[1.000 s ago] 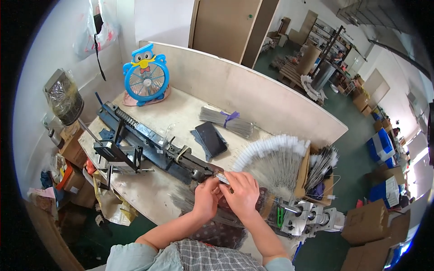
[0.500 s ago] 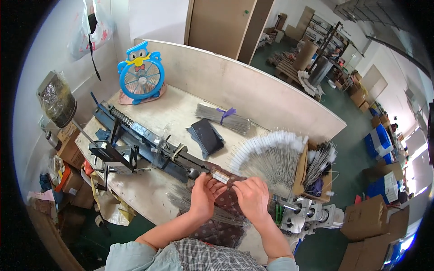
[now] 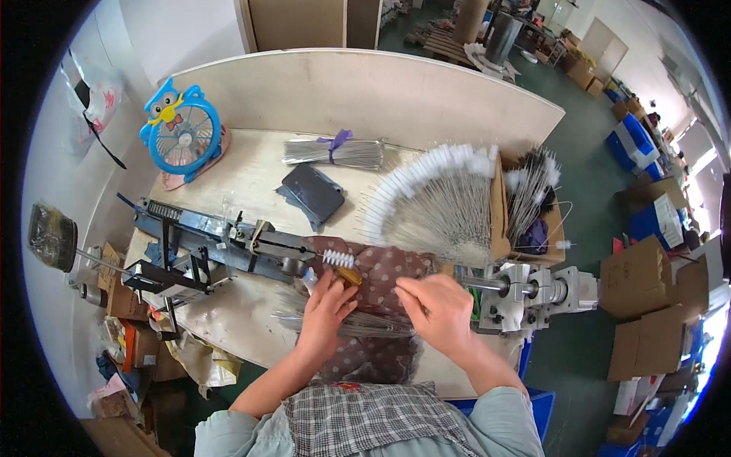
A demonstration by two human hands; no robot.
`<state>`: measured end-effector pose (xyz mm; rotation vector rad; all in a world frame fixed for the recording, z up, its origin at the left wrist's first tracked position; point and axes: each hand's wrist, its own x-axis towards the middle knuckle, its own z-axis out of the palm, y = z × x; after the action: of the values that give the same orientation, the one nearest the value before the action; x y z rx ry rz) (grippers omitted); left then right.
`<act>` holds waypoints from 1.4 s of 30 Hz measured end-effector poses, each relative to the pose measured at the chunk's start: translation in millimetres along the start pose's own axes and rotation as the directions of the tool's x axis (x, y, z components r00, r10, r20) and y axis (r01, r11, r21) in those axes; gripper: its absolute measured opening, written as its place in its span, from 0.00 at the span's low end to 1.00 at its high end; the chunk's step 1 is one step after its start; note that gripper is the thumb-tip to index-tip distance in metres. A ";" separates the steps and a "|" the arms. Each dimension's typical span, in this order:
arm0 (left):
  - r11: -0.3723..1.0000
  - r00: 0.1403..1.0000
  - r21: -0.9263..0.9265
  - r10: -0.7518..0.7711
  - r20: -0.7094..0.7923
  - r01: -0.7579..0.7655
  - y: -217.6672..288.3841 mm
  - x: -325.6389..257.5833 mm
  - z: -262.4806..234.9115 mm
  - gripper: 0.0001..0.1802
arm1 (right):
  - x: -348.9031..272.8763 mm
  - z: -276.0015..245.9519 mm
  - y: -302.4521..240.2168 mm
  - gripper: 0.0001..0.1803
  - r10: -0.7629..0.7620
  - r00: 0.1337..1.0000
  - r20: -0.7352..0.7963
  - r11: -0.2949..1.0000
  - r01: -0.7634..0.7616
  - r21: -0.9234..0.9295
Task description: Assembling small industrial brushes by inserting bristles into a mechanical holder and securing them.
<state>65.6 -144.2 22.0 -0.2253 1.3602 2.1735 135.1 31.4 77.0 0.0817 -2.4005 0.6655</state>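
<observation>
A small white spiral-bristled brush [image 3: 339, 259] sits at the right end of a long dark metal jig [image 3: 255, 242]. Just below it, my left hand [image 3: 326, 311] has its fingers apart, close to a yellow-brown piece [image 3: 349, 276] of unclear kind. It appears to hold nothing. To the right, over the brown dotted cloth [image 3: 384, 278], my right hand [image 3: 440, 306] is closed in a pinch; whatever is between its fingers is hidden. A bundle of thin wires [image 3: 373, 326] lies on the cloth, partly behind my left hand.
White-tipped wire brushes [image 3: 434, 190] are fanned out beside a cardboard box [image 3: 499, 209]. A metal spindle machine [image 3: 533, 293] stands right. Behind are a purple-tied wire bundle [image 3: 358, 154], a dark flat object [image 3: 314, 194] and a blue fan [image 3: 185, 142]. A board [image 3: 381, 87] borders the table.
My hands have moved apart, the right one going rightward. The white brush, earlier between my hands, now shows uncovered at the jig's end. The head view has shifted.
</observation>
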 end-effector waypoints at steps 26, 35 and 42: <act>0.832 0.672 -0.297 0.116 -0.732 -0.468 30.7 -9.9 -274.7 0.18 | -63.1 -3.2 17.3 0.03 0.435 0.674 0.597 0.892 -0.230 -0.390; 0.994 0.996 0.074 -0.082 0.020 0.080 -11.8 7.0 -36.4 0.13 | -78.4 -1.9 31.8 0.11 0.204 0.801 0.563 0.964 -0.065 -0.257; 0.563 0.860 -0.652 -0.279 0.428 0.508 96.3 -25.5 7.6 0.18 | -68.5 -7.9 12.7 0.11 0.315 0.823 0.473 0.926 -0.156 -0.345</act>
<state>35.9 -178.7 111.1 -0.4647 0.1301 2.1236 191.2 39.0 35.8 -0.1948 -3.0526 0.4192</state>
